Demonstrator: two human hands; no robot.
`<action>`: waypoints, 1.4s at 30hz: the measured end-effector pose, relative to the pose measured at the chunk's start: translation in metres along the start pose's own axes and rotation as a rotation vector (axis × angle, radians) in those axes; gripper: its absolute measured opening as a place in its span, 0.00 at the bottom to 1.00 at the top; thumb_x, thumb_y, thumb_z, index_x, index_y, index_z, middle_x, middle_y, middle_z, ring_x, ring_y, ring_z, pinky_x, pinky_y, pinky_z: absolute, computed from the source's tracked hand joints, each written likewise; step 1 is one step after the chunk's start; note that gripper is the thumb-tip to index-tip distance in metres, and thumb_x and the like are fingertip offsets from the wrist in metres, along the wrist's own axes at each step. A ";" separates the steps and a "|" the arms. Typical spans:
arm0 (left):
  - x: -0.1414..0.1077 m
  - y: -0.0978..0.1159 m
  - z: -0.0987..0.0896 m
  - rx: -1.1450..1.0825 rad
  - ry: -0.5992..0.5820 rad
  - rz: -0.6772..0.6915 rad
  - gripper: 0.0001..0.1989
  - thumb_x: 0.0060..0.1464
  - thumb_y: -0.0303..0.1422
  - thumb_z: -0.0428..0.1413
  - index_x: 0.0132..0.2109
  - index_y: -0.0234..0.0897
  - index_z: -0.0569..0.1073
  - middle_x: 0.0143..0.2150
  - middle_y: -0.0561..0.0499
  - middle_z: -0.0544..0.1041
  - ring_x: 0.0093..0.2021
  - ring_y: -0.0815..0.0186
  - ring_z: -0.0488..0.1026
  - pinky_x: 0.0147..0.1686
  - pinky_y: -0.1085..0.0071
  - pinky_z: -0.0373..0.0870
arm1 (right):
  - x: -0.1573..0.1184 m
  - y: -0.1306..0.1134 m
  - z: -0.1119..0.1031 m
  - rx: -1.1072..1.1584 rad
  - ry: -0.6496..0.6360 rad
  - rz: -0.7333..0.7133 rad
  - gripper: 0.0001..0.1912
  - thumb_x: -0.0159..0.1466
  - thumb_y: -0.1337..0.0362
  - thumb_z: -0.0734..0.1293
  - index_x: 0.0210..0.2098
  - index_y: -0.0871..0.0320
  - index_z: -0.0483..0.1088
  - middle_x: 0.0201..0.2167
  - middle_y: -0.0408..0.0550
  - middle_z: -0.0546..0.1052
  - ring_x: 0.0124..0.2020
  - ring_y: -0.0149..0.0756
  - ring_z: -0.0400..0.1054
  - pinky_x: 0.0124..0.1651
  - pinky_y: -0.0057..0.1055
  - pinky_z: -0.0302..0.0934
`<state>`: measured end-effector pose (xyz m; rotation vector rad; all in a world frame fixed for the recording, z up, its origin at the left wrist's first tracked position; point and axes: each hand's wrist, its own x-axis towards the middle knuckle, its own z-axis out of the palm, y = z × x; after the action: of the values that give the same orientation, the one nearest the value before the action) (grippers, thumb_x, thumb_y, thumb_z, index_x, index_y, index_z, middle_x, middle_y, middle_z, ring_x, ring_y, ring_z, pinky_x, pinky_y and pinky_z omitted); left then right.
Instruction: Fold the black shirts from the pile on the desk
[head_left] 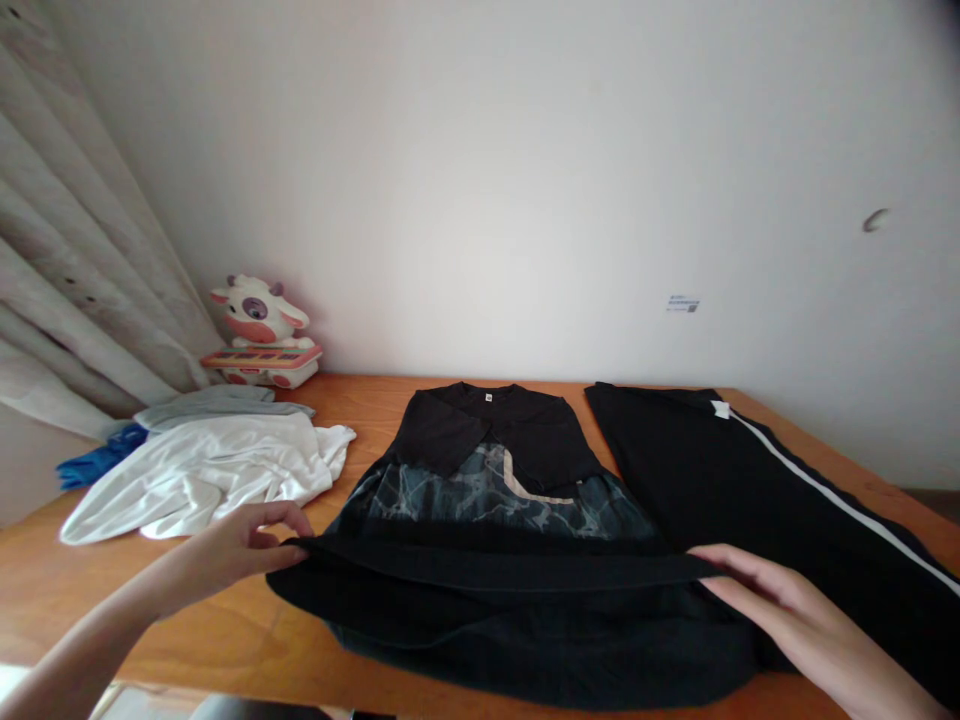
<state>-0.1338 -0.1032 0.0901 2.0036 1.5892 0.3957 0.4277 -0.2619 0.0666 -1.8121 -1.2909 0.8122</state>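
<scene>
A black shirt (487,500) with a grey marbled band lies on the wooden table, its collar toward the wall and both sleeves folded inward over the chest. Its lower hem is lifted near the table's front edge. My left hand (251,545) pinches the hem's left corner between thumb and fingers. At the right end of the same hem, my right hand (757,585) holds the fabric with fingers closed. Between the hands the hem stretches nearly straight, and loose black cloth hangs below it.
Black fabric with a white stripe (675,450) lies on the right. On the left are a white garment (225,470), a grey one (217,402) and a blue cloth (105,455). A cow toy with a keyboard (262,335) stands by the wall near a curtain (82,230).
</scene>
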 end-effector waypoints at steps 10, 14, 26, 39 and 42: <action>0.008 -0.001 -0.010 -0.212 -0.011 -0.023 0.16 0.53 0.44 0.59 0.41 0.35 0.74 0.31 0.55 0.78 0.31 0.64 0.74 0.30 0.74 0.66 | 0.000 0.004 -0.003 0.313 0.033 0.221 0.23 0.46 0.43 0.74 0.36 0.51 0.80 0.37 0.53 0.84 0.44 0.54 0.79 0.37 0.36 0.75; 0.010 0.002 -0.004 -0.107 -0.036 -0.040 0.18 0.53 0.46 0.60 0.41 0.35 0.75 0.28 0.56 0.77 0.27 0.66 0.72 0.26 0.74 0.65 | 0.007 0.013 -0.004 0.098 -0.028 0.131 0.22 0.52 0.41 0.72 0.34 0.52 0.79 0.35 0.50 0.84 0.39 0.49 0.78 0.36 0.33 0.74; 0.003 0.014 0.039 0.336 0.115 0.642 0.09 0.63 0.37 0.55 0.40 0.42 0.80 0.47 0.48 0.79 0.48 0.62 0.75 0.51 0.70 0.72 | 0.002 0.009 0.006 0.365 -0.085 0.267 0.24 0.50 0.41 0.74 0.38 0.52 0.76 0.39 0.48 0.83 0.46 0.49 0.76 0.40 0.33 0.71; -0.015 -0.008 0.047 0.578 0.071 0.690 0.11 0.52 0.38 0.63 0.45 0.53 0.81 0.60 0.53 0.76 0.59 0.54 0.72 0.58 0.62 0.69 | -0.023 0.007 0.007 -0.643 -0.170 -0.605 0.11 0.69 0.61 0.63 0.43 0.44 0.78 0.43 0.46 0.78 0.45 0.41 0.74 0.50 0.36 0.68; -0.015 -0.008 0.043 0.584 0.086 0.709 0.12 0.54 0.34 0.60 0.44 0.54 0.82 0.56 0.55 0.79 0.56 0.57 0.74 0.56 0.64 0.70 | -0.028 0.000 0.009 -0.677 -0.265 -0.567 0.14 0.66 0.56 0.69 0.51 0.43 0.75 0.46 0.44 0.80 0.49 0.44 0.73 0.54 0.39 0.67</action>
<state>-0.1210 -0.1269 0.0521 3.0300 1.0540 0.2894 0.4119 -0.2870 0.0642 -1.6831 -2.3205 0.3116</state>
